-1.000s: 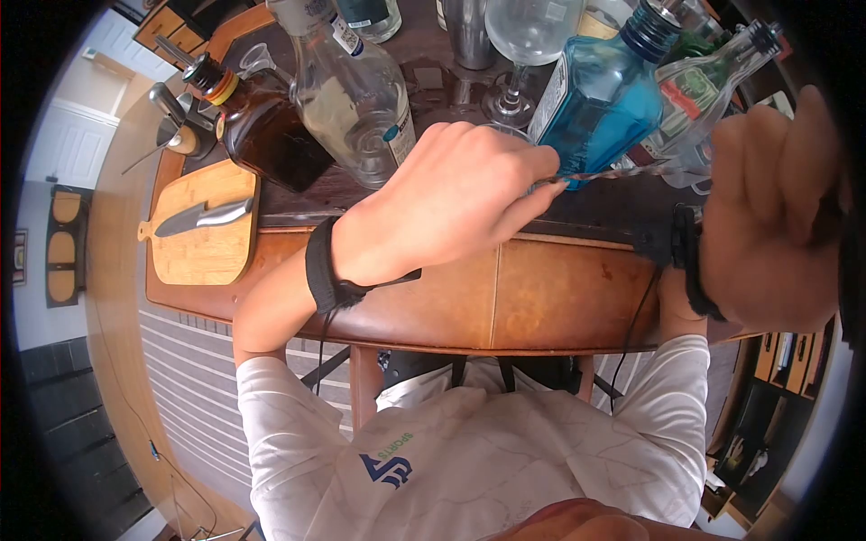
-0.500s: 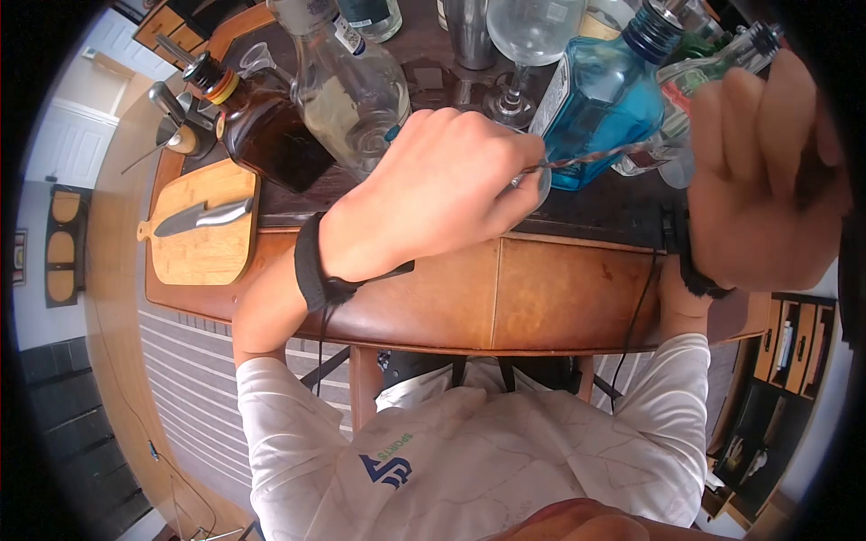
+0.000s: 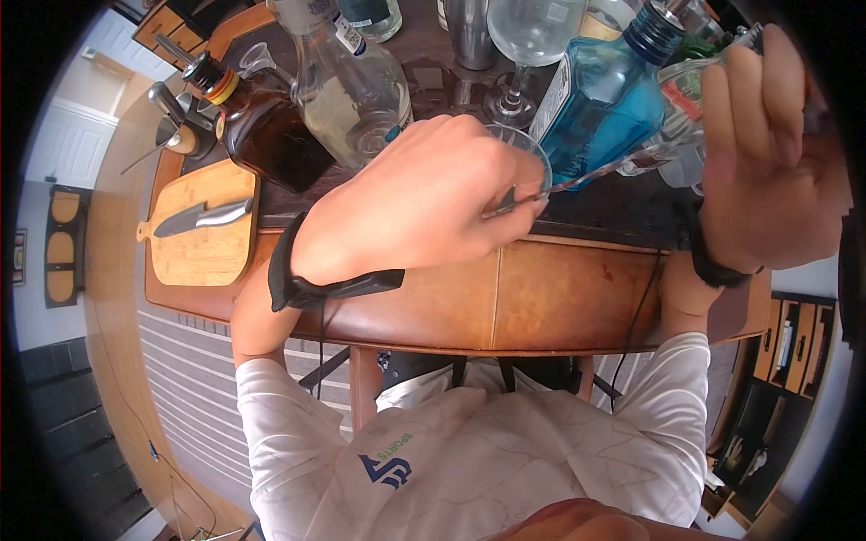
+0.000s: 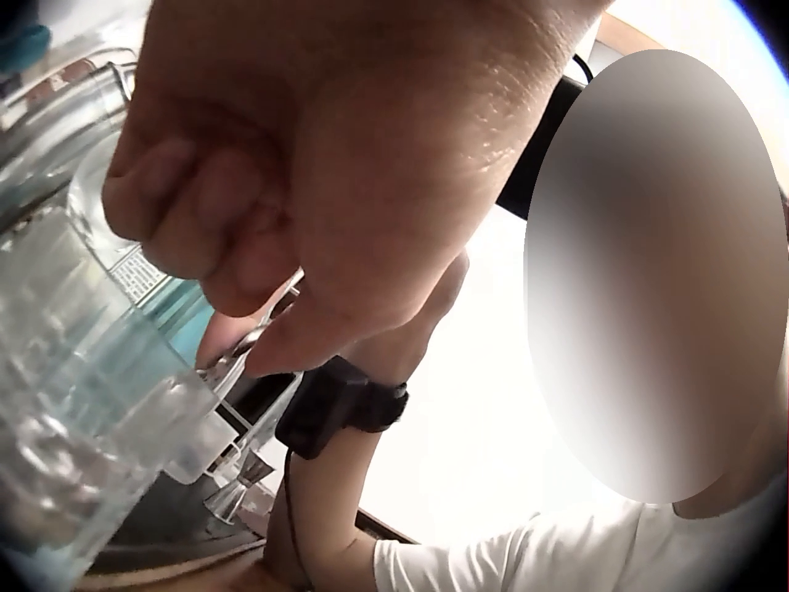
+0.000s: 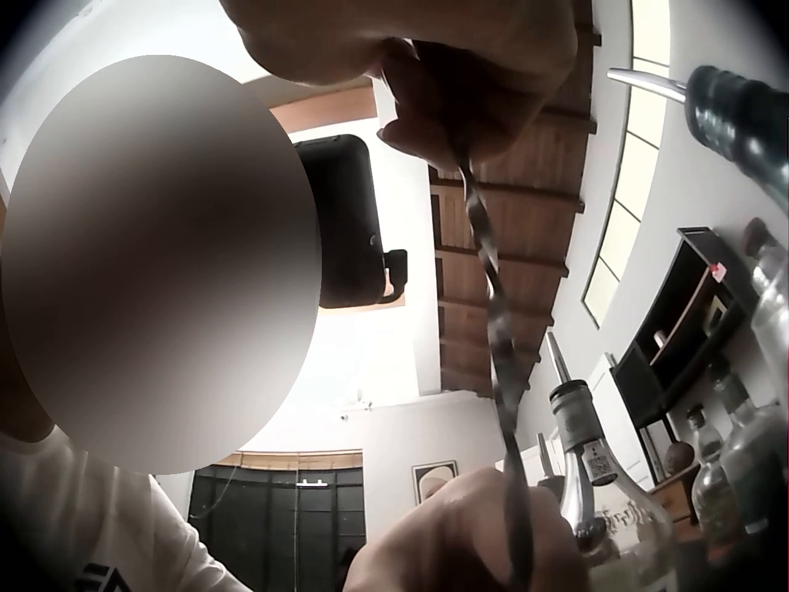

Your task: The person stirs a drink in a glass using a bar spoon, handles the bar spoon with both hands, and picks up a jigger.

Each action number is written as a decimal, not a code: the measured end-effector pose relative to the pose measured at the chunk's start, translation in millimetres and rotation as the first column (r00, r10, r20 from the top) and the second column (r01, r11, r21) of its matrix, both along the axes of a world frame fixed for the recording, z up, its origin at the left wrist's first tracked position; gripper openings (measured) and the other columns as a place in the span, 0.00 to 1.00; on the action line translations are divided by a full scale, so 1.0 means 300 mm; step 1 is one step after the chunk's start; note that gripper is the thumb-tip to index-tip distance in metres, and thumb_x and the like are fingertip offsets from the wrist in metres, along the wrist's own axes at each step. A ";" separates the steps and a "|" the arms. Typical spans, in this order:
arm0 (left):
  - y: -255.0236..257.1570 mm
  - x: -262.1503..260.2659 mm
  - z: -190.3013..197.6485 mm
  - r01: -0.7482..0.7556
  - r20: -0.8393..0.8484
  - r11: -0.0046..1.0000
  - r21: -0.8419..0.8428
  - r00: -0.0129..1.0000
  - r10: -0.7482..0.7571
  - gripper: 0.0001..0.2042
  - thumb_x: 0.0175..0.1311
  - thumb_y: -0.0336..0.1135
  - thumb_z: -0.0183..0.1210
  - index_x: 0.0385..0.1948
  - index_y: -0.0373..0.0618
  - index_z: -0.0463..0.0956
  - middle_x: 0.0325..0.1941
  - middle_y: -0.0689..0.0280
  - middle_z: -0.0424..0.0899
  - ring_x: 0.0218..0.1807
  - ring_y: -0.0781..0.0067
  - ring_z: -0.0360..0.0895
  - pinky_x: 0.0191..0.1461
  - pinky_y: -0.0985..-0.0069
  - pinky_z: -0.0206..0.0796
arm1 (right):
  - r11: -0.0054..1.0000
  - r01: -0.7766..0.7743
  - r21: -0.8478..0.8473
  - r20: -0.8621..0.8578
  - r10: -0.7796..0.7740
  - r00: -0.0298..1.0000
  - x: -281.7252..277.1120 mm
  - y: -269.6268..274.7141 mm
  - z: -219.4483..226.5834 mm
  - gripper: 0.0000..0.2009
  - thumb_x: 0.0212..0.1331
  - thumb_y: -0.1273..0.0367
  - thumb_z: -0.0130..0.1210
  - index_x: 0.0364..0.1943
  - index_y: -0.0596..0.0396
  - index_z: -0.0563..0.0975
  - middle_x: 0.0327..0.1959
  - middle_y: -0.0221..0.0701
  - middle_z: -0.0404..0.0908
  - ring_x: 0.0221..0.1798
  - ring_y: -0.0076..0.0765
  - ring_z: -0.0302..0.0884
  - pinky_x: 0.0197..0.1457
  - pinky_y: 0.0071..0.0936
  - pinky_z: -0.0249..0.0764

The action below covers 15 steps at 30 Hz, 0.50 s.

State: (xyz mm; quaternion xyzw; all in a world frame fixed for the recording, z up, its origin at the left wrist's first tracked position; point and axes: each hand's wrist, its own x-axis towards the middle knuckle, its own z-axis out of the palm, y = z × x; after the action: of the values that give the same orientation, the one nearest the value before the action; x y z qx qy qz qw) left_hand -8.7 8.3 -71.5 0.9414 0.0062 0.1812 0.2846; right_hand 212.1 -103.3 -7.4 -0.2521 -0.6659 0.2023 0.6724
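Observation:
My left hand (image 3: 415,203) pinches the twisted metal shaft of a bar spoon (image 3: 622,164) between thumb and fingertips. Below those fingers a clear glass (image 3: 543,155) shows its rim, the rest of it hidden by the hand. My right hand (image 3: 767,171), at the right, grips the other end of the spoon with curled fingers. In the right wrist view the spiral shaft (image 5: 497,321) runs from the right hand down to the left hand (image 5: 462,537). A blue bottle (image 3: 600,108) with a pourer stands just behind the shaft.
A clear bottle (image 3: 352,86) and a brown bottle (image 3: 271,131) stand left of the hands. A knife (image 3: 203,216) lies on a wooden board (image 3: 198,257). Behind are a stemmed glass (image 3: 532,32) and a metal shaker (image 3: 469,36). A padded leather edge (image 3: 541,298) borders the table.
The right hand has risen in the head view, dipping slightly left midway. The left hand went left, then slightly back down, still pinching the spoon, and more of the glass rim shows.

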 end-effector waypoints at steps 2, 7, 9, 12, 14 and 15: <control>0.001 0.003 -0.009 0.029 0.014 0.999 -0.045 0.999 -0.029 0.07 0.62 0.31 0.64 0.26 0.39 0.79 0.14 0.59 0.68 0.17 0.55 0.66 0.24 0.65 0.58 | 1.000 -0.006 -0.003 -0.002 0.006 1.000 0.031 -0.005 -0.003 0.15 0.77 0.66 0.37 0.48 0.59 0.76 0.33 0.27 0.72 0.33 0.28 0.67 0.44 0.30 0.67; 0.004 0.023 -0.031 0.091 0.055 0.994 -0.064 0.995 -0.087 0.08 0.63 0.30 0.64 0.26 0.38 0.78 0.17 0.57 0.69 0.19 0.54 0.67 0.25 0.65 0.59 | 1.000 -0.022 -0.010 -0.008 0.022 1.000 0.030 -0.005 -0.005 0.15 0.76 0.66 0.37 0.48 0.59 0.76 0.34 0.27 0.72 0.33 0.29 0.67 0.45 0.31 0.66; -0.001 0.028 -0.041 0.074 0.079 0.997 -0.038 0.994 -0.071 0.08 0.63 0.30 0.64 0.26 0.38 0.78 0.17 0.57 0.69 0.20 0.54 0.68 0.25 0.65 0.59 | 0.999 -0.031 -0.012 -0.009 0.031 0.999 0.020 -0.012 -0.005 0.15 0.76 0.66 0.37 0.48 0.59 0.76 0.34 0.27 0.72 0.33 0.29 0.67 0.45 0.31 0.66; -0.008 0.036 -0.050 0.023 0.111 1.000 0.002 0.994 -0.023 0.08 0.63 0.31 0.65 0.26 0.38 0.78 0.18 0.56 0.70 0.20 0.54 0.70 0.26 0.64 0.61 | 0.999 -0.043 -0.016 -0.010 0.043 0.999 -0.024 0.011 -0.002 0.15 0.76 0.66 0.37 0.49 0.59 0.76 0.35 0.27 0.72 0.34 0.29 0.67 0.46 0.31 0.66; -0.009 0.036 -0.050 -0.012 0.120 1.000 0.017 0.993 0.010 0.08 0.63 0.32 0.65 0.26 0.38 0.79 0.17 0.56 0.71 0.21 0.53 0.71 0.26 0.64 0.61 | 0.999 -0.049 -0.018 -0.010 0.049 0.999 -0.065 0.006 0.002 0.15 0.76 0.66 0.37 0.49 0.59 0.76 0.35 0.27 0.72 0.34 0.29 0.66 0.46 0.31 0.66; -0.006 0.035 -0.049 -0.076 0.102 0.993 0.087 0.993 0.067 0.08 0.62 0.33 0.66 0.27 0.39 0.80 0.17 0.57 0.72 0.21 0.53 0.72 0.26 0.64 0.62 | 0.998 -0.053 -0.019 -0.010 0.052 0.999 -0.070 0.012 0.003 0.15 0.76 0.66 0.37 0.49 0.59 0.76 0.35 0.27 0.72 0.34 0.29 0.66 0.46 0.31 0.66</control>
State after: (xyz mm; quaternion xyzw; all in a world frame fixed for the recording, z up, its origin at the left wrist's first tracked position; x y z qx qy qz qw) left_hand 1.9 6.4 -86.1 0.9424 0.0174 0.2377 0.2348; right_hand 191.2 -99.8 -6.5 -0.2399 -0.6671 0.2274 0.6677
